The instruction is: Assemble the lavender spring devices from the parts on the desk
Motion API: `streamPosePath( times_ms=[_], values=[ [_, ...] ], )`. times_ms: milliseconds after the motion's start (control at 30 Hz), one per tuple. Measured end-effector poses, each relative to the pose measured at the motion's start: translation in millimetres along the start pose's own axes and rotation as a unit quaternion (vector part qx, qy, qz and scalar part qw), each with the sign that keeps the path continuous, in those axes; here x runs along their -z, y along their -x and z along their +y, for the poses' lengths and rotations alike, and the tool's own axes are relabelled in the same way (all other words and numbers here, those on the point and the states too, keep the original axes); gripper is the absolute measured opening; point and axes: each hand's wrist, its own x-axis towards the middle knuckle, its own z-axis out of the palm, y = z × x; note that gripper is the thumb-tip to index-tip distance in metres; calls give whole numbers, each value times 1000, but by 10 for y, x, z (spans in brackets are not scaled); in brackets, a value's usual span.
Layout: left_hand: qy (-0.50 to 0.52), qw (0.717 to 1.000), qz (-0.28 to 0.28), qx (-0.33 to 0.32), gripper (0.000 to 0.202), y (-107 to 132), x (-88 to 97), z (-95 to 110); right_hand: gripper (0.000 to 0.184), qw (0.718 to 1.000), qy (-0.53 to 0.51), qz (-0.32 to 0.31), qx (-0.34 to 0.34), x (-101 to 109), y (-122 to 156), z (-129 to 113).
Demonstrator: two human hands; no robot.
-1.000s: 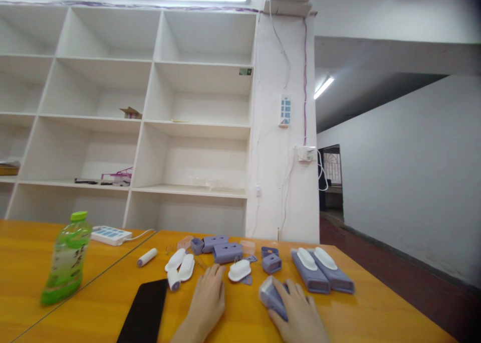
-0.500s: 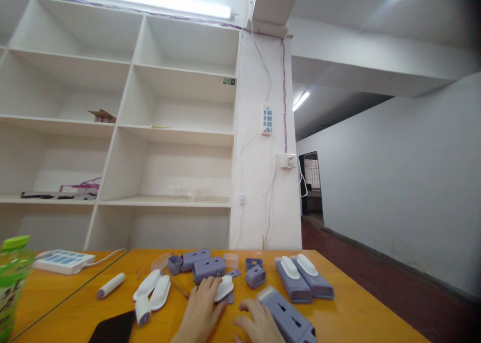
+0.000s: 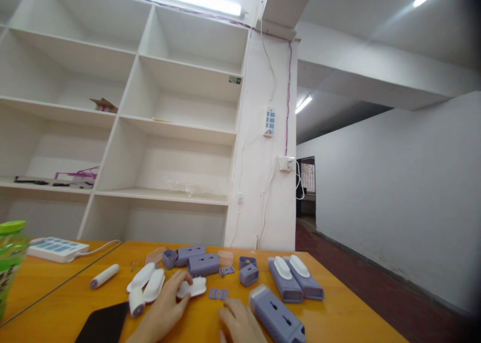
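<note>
On the orange tabletop, the left hand reaches forward with its fingertips pinching the near end of a white oval cap, so the left grip is grasping that cap, which lies flat just ahead of the fingers. The right hand rests low beside a long purple housing; its fingers lie spread and loose next to the housing's left flank, the grip released, though whether they touch it cannot be told. Taking the white oval cap as landmark: a small flat purple plate lies just right of it, a purple slotted block just beyond it, two white shells to its left, and a black phone nearer and left. Farther right of the cap, two purple housings topped with white caps lie side by side.
</note>
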Motion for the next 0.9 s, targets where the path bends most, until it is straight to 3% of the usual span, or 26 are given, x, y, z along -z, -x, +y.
streamPosePath(
  times_ms=[233, 433, 567, 767, 900],
  values=[
    [-10, 998, -37, -42, 34, -19, -93, 41, 61, 997, -38, 40, -50, -68, -324, -53],
    [-45, 997, -55, -43, 38, -17, -129, 75, 22, 992, -93, 66, -58, -4, -280, -122],
    [-97, 993, -52, -33, 38, -13, -110, 75, 20, 981, -128, 110, -96, 80, -205, -112],
    [-188, 982, -5, -8, 45, -66, -81, 241, 22, 942, -236, 181, -155, 219, -262, 3],
    [-150, 982, -76, -88, 41, 0, -344, 512, 37, 904, -323, 194, -205, 207, -337, 124]
  ],
)
